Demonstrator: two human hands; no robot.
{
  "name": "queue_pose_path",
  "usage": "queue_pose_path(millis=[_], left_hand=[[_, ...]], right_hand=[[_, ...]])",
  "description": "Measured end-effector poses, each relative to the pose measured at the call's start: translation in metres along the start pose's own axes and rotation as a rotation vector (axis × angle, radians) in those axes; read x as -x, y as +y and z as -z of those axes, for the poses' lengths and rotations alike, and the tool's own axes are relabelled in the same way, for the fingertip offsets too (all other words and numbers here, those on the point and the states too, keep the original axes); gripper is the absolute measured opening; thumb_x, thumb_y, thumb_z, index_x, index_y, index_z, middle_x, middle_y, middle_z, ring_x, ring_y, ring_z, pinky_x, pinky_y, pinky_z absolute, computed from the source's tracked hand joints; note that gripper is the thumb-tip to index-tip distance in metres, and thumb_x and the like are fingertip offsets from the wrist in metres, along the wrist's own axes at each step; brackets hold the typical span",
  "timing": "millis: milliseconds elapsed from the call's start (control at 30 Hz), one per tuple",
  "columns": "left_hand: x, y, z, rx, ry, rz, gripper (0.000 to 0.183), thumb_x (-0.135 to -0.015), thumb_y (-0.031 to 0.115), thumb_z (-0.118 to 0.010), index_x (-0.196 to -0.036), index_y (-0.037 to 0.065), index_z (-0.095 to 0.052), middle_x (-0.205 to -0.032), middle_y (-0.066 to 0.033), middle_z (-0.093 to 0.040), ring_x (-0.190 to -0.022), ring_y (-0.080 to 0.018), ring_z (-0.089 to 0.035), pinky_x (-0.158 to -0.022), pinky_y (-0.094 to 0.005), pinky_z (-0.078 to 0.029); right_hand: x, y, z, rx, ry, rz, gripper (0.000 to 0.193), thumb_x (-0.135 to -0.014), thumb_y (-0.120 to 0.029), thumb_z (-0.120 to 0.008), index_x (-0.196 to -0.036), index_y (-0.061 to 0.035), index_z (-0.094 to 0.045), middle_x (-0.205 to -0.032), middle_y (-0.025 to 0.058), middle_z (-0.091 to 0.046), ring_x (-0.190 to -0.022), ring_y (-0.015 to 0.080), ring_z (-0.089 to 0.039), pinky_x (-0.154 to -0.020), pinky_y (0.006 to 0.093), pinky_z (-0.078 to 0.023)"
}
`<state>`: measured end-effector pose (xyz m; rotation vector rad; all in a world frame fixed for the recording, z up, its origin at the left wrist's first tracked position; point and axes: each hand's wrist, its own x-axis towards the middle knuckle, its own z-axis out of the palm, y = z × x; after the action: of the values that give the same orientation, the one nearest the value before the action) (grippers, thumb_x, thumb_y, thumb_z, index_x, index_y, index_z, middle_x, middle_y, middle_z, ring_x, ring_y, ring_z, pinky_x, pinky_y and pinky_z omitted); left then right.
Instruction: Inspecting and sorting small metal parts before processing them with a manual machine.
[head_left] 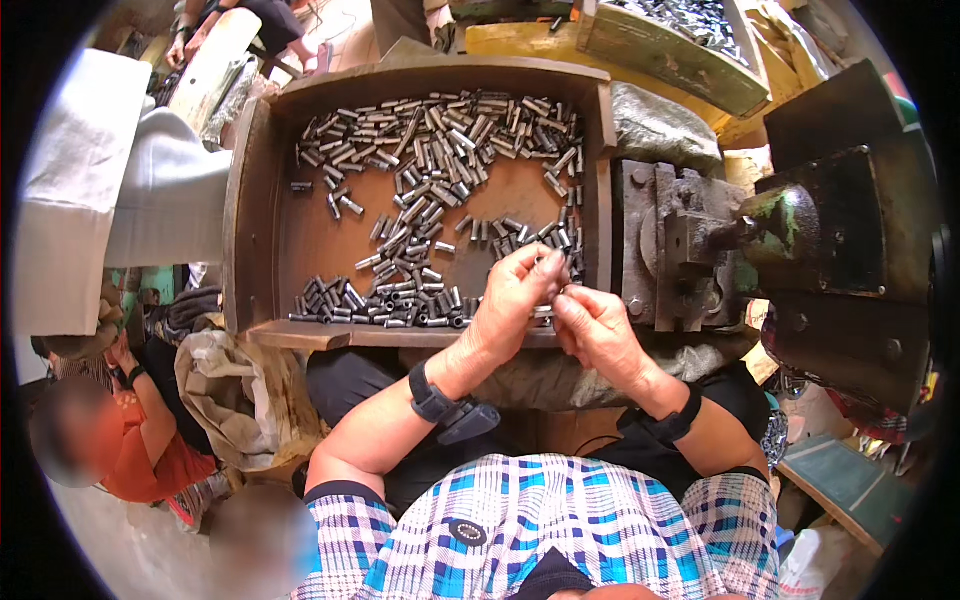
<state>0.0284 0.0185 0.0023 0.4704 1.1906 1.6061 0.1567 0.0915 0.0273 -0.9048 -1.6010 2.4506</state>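
Note:
My left hand (517, 292) and my right hand (603, 332) meet over the near right part of a wooden tray (345, 240). Fingers on both are closed in a pinch, thumbs toward each other. Whatever sits between the fingertips is small and mostly hidden; I cannot make it out. Many short grey metal tubes (440, 190) lie loose in the tray, heaped along its far side and in a band down the middle. More metal tubes (385, 303) are gathered against the near wall, and some lie just beyond my fingers.
Right of the tray stands a dark, greasy machine (680, 245) with a chuck-like round part (785, 222). A wooden box (690, 55) of small metal parts stands at the far right. A person in orange (150, 440) sits at the left, near a pale sack (235, 395).

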Motion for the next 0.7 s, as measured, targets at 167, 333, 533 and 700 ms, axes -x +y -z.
queue_pose_path(millis=[167, 333, 533, 700], left_hand=[[0.002, -0.001, 0.002, 0.203, 0.021, 0.122, 0.026, -0.091, 0.03, -0.055, -0.078, 0.007, -0.054, -0.062, 0.0053, -0.043, -0.051, -0.0017, -0.035, -0.045, -0.0182, -0.027], [0.008, -0.003, 0.0, 0.163, 0.068, 0.06, 0.021, -0.09, 0.023, -0.057, -0.076, 0.008, -0.055, -0.061, 0.0065, -0.045, -0.051, -0.0009, -0.033, -0.045, -0.0189, -0.025], [0.005, 0.001, 0.001, 0.087, 0.135, -0.028, 0.021, -0.089, 0.023, -0.059, -0.076, 0.007, -0.055, -0.062, 0.0062, -0.046, -0.051, -0.0006, -0.035, -0.046, -0.0183, -0.027], [0.0, -0.007, -0.001, 0.091, 0.19, -0.021, 0.019, -0.09, 0.022, -0.058, -0.079, 0.007, -0.056, -0.066, 0.0047, -0.05, -0.055, -0.001, -0.041, -0.049, -0.0171, -0.032]], right_hand=[[-0.001, 0.0, -0.004, 0.178, -0.108, 0.062, 0.027, -0.095, -0.022, -0.049, -0.074, -0.0048, -0.053, -0.057, -0.0036, -0.049, -0.049, 0.0039, -0.042, -0.045, 0.0203, -0.034], [0.003, 0.015, -0.008, 0.247, -0.06, 0.143, 0.025, -0.095, -0.018, -0.049, -0.074, -0.0031, -0.052, -0.058, -0.0016, -0.049, -0.052, 0.0047, -0.044, -0.047, 0.0223, -0.037], [-0.004, 0.02, -0.012, 0.139, -0.043, 0.111, 0.027, -0.095, -0.02, -0.05, -0.073, -0.0049, -0.052, -0.058, -0.0028, -0.047, -0.052, 0.0043, -0.042, -0.047, 0.0218, -0.035], [0.0, 0.018, -0.02, 0.08, 0.087, 0.105, 0.025, -0.094, -0.023, -0.051, -0.077, -0.0063, -0.054, -0.062, -0.0033, -0.049, -0.054, 0.003, -0.043, -0.048, 0.0197, -0.034]])
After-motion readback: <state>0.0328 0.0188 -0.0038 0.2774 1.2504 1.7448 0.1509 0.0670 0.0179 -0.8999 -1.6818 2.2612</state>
